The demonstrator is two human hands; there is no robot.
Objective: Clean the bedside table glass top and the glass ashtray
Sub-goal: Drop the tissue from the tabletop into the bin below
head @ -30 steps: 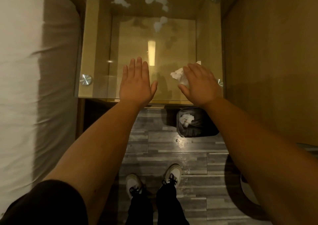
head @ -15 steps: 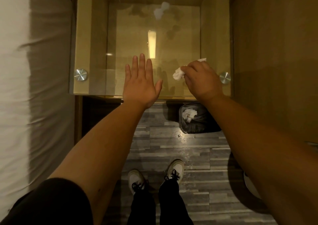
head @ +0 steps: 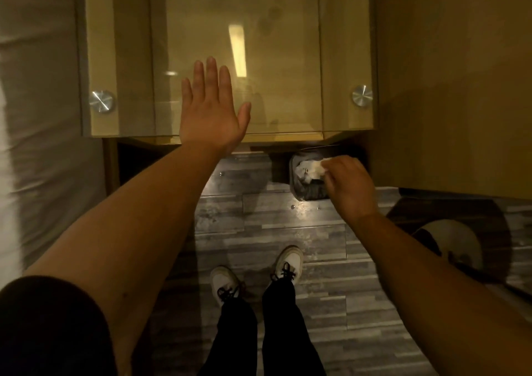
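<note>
A: What was seen nearest, short of the square glass top of the bedside table (head: pixel 339 59)?

B: A pair of pale laced shoes (head: pixel 289 262) was seen on the grey plank floor (head: pixel 273 231), well short of the glass top. Just past them, below the top's near right corner, a small dark waste bin (head: pixel 302 188) was set, partly tucked under the table.

A: And the hands?

B: The right hand (head: pixel 348 185) was held over the bin, its fingertips pinched on a crumpled white tissue (head: pixel 312 167). The left hand (head: pixel 211 114) was laid over the near edge of the glass top, flat, with fingers spread.

A: Which step was judged to be in hand?

B: Disposal of a used wipe, it was judged. Smears were still seen toward the far side of the glass top.

A: And the glass ashtray?

B: It was not in view.

A: What was called for next?

B: The tissue was to be released into the bin, a fresh one fetched, and the far smears wiped.
</note>
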